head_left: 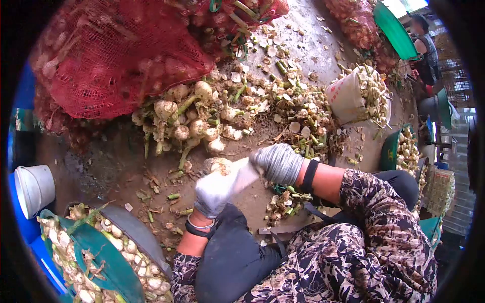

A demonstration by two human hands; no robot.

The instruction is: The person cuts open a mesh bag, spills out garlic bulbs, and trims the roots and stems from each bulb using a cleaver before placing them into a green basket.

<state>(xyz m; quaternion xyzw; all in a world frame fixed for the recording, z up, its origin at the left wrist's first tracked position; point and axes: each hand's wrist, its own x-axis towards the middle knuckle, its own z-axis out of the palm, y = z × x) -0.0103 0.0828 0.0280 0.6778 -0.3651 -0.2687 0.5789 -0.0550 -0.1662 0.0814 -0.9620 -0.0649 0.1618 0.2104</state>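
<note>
Both hands up front, close together! My left hand (214,191), gloved, curls in a grip above a bent left wrist (202,220). Across from it, my right hand (278,162) bunches tight, gloved knuckles up, fingertips hidden from me. And my right forearm (324,183) slants inward, elbow bent, out to my side!

Between left grip (216,188) and right grip (278,164), a pale blur (245,175) of unclear outline, perhaps a blade.

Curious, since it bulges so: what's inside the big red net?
Through the red net, rounded shapes show dimly, perhaps bulbs like the garlic beside it; whatever lies deeper is covered.
</note>
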